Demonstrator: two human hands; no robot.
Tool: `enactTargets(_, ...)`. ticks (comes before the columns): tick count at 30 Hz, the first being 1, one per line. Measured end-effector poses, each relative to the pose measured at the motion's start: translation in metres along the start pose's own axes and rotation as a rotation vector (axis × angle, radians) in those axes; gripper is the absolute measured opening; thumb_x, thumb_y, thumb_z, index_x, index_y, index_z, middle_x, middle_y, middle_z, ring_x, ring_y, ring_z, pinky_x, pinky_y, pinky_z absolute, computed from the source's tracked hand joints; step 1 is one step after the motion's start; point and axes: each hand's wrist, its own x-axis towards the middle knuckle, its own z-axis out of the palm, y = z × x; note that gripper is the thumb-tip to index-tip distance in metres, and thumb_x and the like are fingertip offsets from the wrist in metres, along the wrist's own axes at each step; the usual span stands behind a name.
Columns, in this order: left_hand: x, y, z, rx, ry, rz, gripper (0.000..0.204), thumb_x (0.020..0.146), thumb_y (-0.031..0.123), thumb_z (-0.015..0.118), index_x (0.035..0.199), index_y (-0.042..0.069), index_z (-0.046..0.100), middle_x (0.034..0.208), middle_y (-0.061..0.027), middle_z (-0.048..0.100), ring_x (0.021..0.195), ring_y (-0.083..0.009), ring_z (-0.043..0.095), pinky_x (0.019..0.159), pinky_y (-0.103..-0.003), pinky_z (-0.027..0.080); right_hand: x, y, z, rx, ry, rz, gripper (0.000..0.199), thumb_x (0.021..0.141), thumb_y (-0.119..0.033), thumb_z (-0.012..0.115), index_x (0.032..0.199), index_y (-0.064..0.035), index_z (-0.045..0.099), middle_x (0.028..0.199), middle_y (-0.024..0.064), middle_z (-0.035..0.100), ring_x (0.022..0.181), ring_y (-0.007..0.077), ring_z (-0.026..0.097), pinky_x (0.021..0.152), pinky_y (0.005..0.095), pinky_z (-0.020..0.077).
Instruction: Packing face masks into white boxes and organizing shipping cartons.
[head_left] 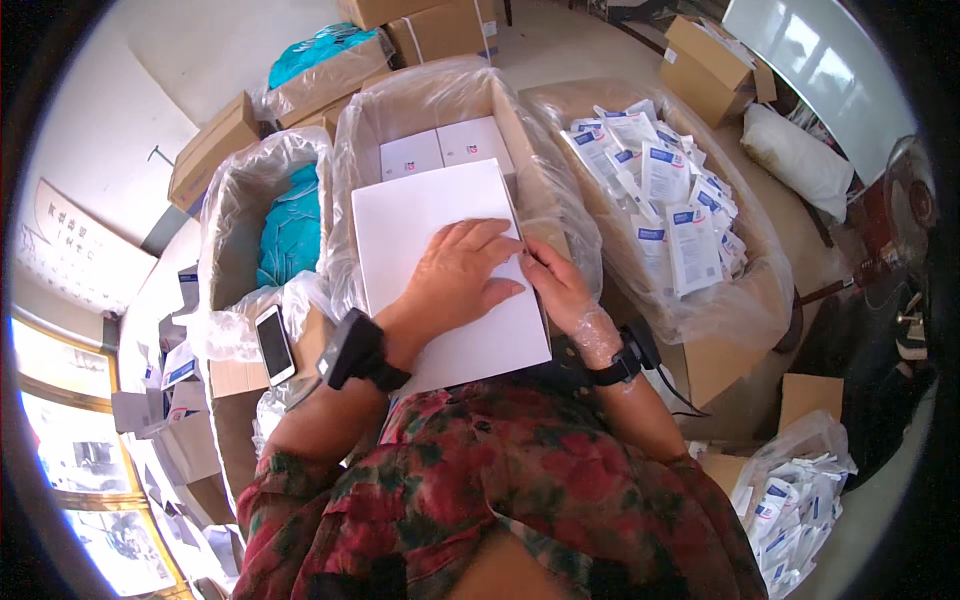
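A plain white box (pixel 432 215) lies in front of me, at the near end of a plastic-lined carton. My left hand (pixel 462 272) rests flat on its top, fingers stretched toward the right edge. At that edge, my right hand (pixel 562 288) has its fingers closed about the side of the box, touching the rim. Its fingertips are partly hidden. Beyond the box, more white boxes (pixel 474 143) sit inside the carton (pixel 372 118). Each wrist wears a black strapped device.
To the left, a lined carton holds teal flat items (pixel 290 232), with a white phone (pixel 274 345) on its near flap. White-and-blue packets (pixel 664 172) fill the carton at right. More packets (pixel 796 520) lie in a bag at lower right. Brown cartons (pixel 440 32) stand behind.
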Motion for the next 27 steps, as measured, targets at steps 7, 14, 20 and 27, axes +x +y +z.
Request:
enactTargets(7,-0.001,-0.013,0.009,0.01,-0.003,-0.005,0.047,0.074,0.033,0.074,0.113,0.012,0.057,0.127,-0.0091,0.053,0.116,-0.0302,0.05,0.099,-0.043,0.038,0.003,-0.012,-0.002,-0.14,0.012,-0.044,0.042,0.094,-0.032,0.047,0.123,-0.0018,0.052,0.113,0.0252,0.059,0.108,0.0376,0.057,0.092,0.0409,0.0438)
enactTargets(14,-0.002,-0.014,0.012,-0.017,0.015,-0.038,0.049,0.073,0.035,0.075,0.111,0.01,0.056,0.126,-0.0093,0.055,0.117,-0.0301,0.05,0.099,-0.044,0.038,0.01,-0.023,-0.001,-0.415,0.043,-0.121,0.026,0.093,-0.026,0.047,0.102,-0.0041,0.055,0.087,0.0264,0.062,0.081,0.0461,0.059,0.072,0.053,0.0457)
enactTargets(20,-0.001,-0.014,0.011,0.017,-0.006,-0.009,0.05,0.075,0.036,0.073,0.113,0.01,0.056,0.126,-0.0101,0.054,0.116,-0.0305,0.05,0.098,-0.044,0.038,0.014,-0.012,-0.007,-0.393,0.057,-0.149,0.025,0.092,-0.024,0.045,0.102,-0.0039,0.055,0.086,0.0268,0.062,0.081,0.0462,0.059,0.072,0.0526,0.046)
enactTargets(27,0.028,-0.009,0.003,0.063,-0.107,0.051,0.038,0.077,0.037,0.07,0.109,0.016,0.062,0.12,-0.0089,0.054,0.111,-0.0321,0.049,0.094,-0.044,0.04,0.015,-0.008,-0.019,-0.302,0.033,-0.091,0.024,0.091,-0.022,0.043,0.103,-0.0043,0.056,0.095,0.0262,0.061,0.092,0.0439,0.058,0.08,0.0495,0.0452)
